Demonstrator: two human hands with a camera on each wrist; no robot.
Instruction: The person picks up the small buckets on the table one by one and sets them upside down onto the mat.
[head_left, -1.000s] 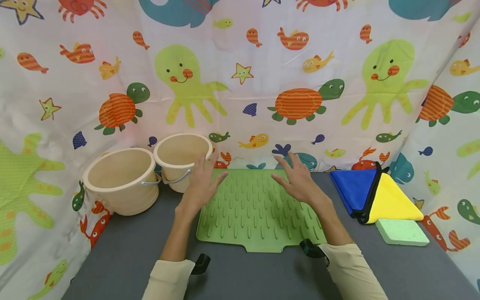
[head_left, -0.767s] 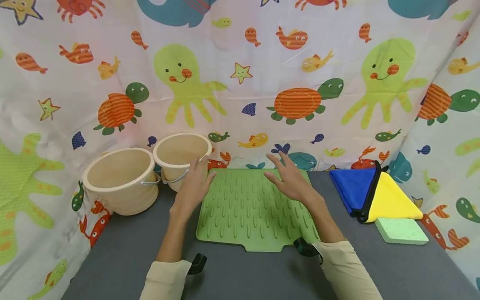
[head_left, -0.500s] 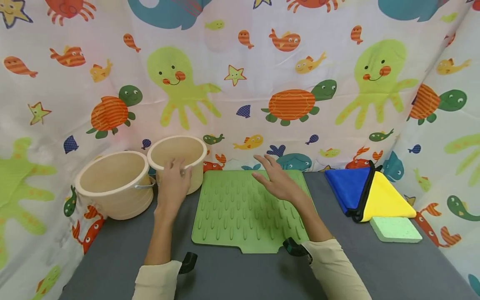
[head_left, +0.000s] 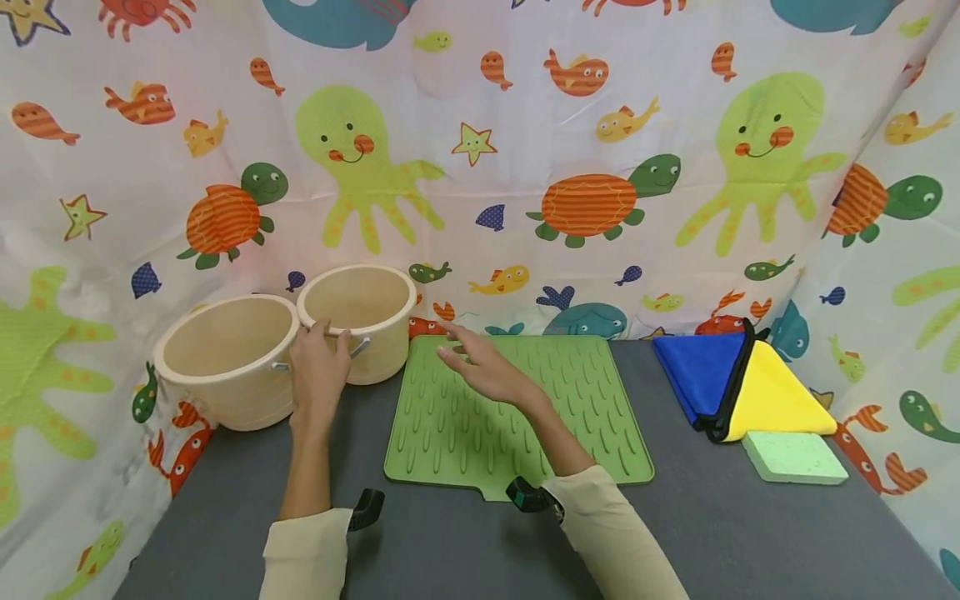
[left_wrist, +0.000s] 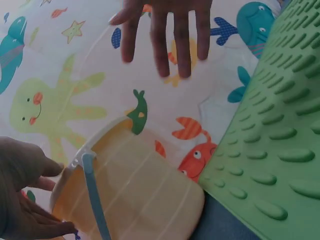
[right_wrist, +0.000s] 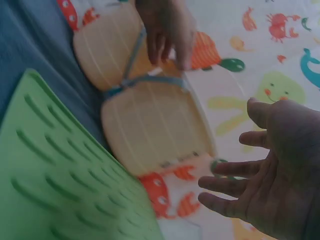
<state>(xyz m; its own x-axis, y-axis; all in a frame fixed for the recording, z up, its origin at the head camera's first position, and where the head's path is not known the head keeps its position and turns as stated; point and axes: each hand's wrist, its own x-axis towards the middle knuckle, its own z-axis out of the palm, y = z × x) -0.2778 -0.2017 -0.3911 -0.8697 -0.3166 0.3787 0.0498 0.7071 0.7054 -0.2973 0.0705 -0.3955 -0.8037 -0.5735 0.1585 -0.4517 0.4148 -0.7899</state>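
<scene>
The smaller bucket (head_left: 387,353) has its near rim at the left hand (head_left: 318,372); whether that grip pinches cannot be told. The right hand (head_left: 489,372), grip wide, hovers above the green mat (head_left: 450,437).

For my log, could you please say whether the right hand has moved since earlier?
Yes, the right hand moved left relative to the green mat.

Bright, even exposure in the head view, lit softly from above; faint pinkish cast on the printed curtain (head_left: 487,187); soft-edged shadows on the grey tabletop (head_left: 427,550) near both sleeves (head_left: 309,552). Distinctly dimmer in the wrist views, with muted colour and low contrast (compare the printed curtain, greyed here); heavy shade on the left hand (left_wrist: 25,195). Blurred outlines on the cream buckets (right_wrist: 155,130) in the right wrist view, perhaps from motion.
</scene>
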